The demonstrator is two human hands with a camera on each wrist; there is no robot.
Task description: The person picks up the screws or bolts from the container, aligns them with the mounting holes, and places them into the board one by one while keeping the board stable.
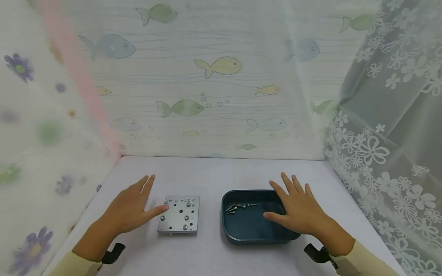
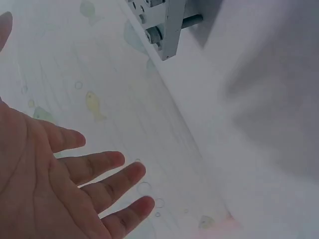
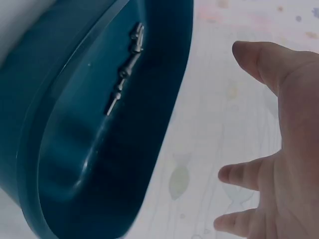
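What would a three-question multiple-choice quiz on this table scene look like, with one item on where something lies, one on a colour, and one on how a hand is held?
1. Where do the screws lie?
A. inside the tray
B. on the metal plate
C. in the left hand

2. What colour is the tray?
A. red
B. dark blue
C. yellow

3. How is the left hand held?
A. clenched in a fist
B. pinching a screw
C. flat, with straight fingers

Answers:
1. A: the screws sit in a small cluster on the tray's floor, near its far side.
2. B: its rim and walls look dark blue in both the head view and the right wrist view.
3. C: it lies open beside the metal plate, holding nothing, with the thumb tip at the plate's left edge.
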